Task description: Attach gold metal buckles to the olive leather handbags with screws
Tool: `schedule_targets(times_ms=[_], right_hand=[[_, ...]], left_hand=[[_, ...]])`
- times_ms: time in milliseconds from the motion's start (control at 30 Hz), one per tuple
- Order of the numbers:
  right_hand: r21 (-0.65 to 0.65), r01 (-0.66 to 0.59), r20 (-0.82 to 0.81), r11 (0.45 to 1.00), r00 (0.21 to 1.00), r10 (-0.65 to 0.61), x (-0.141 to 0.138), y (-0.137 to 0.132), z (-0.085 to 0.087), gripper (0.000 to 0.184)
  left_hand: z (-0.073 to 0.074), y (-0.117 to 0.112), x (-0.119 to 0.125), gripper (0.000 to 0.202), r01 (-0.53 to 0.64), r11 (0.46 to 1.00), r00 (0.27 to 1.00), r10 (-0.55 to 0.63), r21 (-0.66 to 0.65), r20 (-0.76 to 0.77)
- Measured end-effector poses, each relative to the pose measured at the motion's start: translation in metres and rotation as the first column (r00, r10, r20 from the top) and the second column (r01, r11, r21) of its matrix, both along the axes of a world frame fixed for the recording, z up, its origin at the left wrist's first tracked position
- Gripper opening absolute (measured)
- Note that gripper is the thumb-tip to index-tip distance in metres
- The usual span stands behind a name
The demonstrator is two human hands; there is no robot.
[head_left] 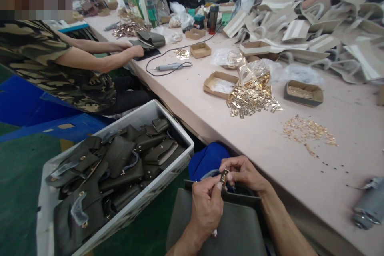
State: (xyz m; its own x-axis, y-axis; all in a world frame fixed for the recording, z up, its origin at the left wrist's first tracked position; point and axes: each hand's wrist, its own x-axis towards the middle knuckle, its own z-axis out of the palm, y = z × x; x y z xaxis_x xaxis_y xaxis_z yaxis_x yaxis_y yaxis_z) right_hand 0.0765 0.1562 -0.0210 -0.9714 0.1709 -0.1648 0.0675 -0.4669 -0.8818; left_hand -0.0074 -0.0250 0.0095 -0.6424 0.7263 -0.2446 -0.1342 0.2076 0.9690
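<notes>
A dark olive handbag [228, 228] rests on my lap with its top edge toward the table. Above that edge, a small gold-coloured metal plate [224, 177] with rectangular cut-outs is pinched between my two hands. My left hand [207, 202] grips its lower side with thumb and index finger. On the upper right side, my right hand [244, 173] closes thumb and fingertips on the same plate. Whether the plate touches the bag is hidden by my fingers. A tiny pale tip [214, 233] shows beneath my left hand; I cannot make out what it is.
A grey crate [192, 148] full of olive bags stands at my left. The table [192, 96] carries gold plates [252, 98], small fasteners [309, 130], cardboard trays [220, 84], an electric screwdriver [169, 67], another grey tool [370, 204] and beige bag pieces [300, 32]. A co-worker [60, 64] handles a bag.
</notes>
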Motion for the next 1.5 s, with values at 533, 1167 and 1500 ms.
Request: schedule_targets(times_ms=[533,1167,1500], right_hand=[[0.045,0.015,-0.001,0.999,1.000,-0.015,0.003,-0.006,0.000,0.030],[0.026,0.032,-0.101,0.999,0.994,-0.029,0.008,-0.013,-0.010,0.024],[0.313,0.071,0.024,0.947,0.996,-0.082,0.008,-0.014,0.024,0.020]], left_hand=[[0.012,0.008,-0.007,0.034,-0.044,0.998,0.954,0.033,0.033,0.298],[0.007,0.004,-0.004,0.029,-0.045,0.999,0.956,0.048,-0.019,0.289],[-0.002,0.007,-0.005,0.018,-0.060,0.997,0.995,0.064,-0.054,0.077]])
